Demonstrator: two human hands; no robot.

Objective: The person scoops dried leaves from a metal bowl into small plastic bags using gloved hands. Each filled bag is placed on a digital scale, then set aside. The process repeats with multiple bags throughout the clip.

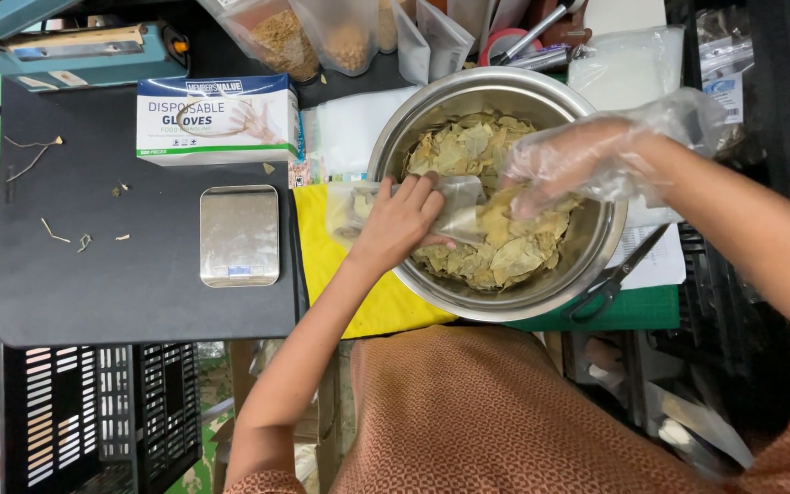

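A large steel bowl [596,252] holds a heap of dried pale-green leaves [491,252]. My left hand [400,224], bare, grips a small clear plastic pouch [459,197] held sideways over the bowl's left rim, its mouth toward the right. My right hand [578,160] wears a thin clear disposable glove and is bunched on dried leaves at the pouch's mouth, just above the heap.
A small steel kitchen scale [239,235] sits on a black mat [93,274] beside a box of disposable gloves [217,117]. Scissors [614,279] lie right of the bowl. Filled pouches [322,37] and a teal heat sealer [75,50] stand behind. A black crate [93,412] is below left.
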